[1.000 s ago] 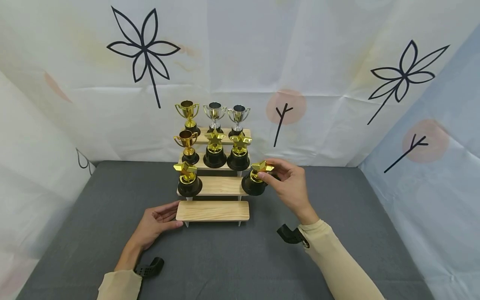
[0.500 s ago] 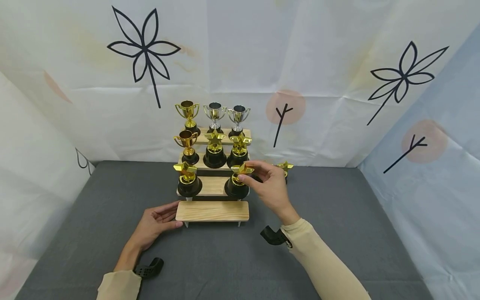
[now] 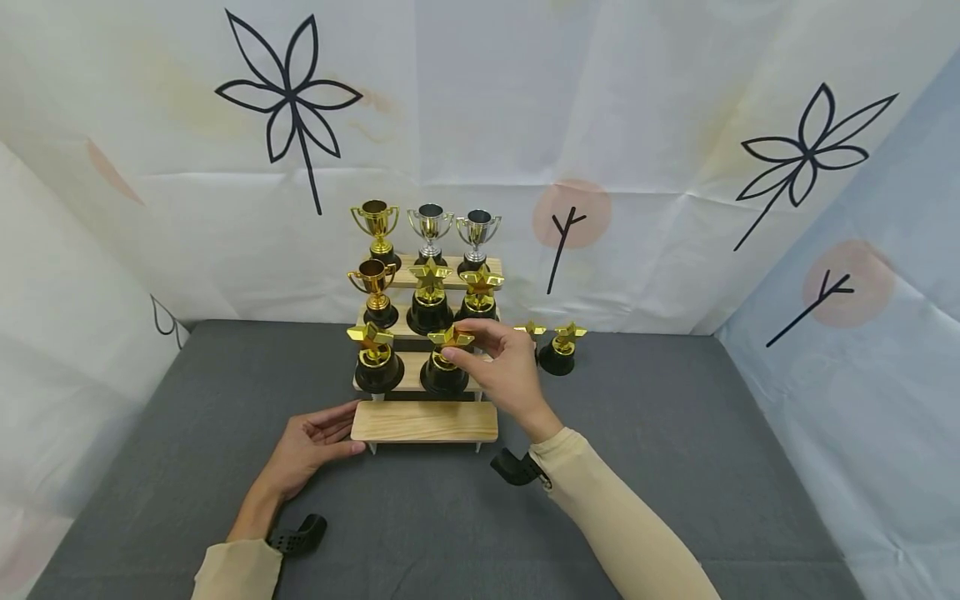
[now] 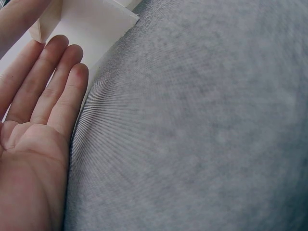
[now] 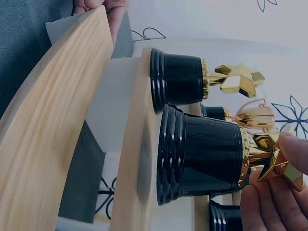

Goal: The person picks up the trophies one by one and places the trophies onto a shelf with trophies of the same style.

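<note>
Pinching star trophy (image 3: 444, 372) by its top in right hand (image 3: 506, 375), seemingly leaving base (image 5: 207, 156) free beneath it, and touching stand (image 3: 425, 422) with relaxed left hand (image 3: 309, 450), perhaps for steadiness.

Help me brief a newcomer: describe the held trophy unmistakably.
Find the wooden stand on the grey table. At its second step from the front, pick the black-based gold star trophy: unlike its neighbours, it's pinched by the right hand.
</note>
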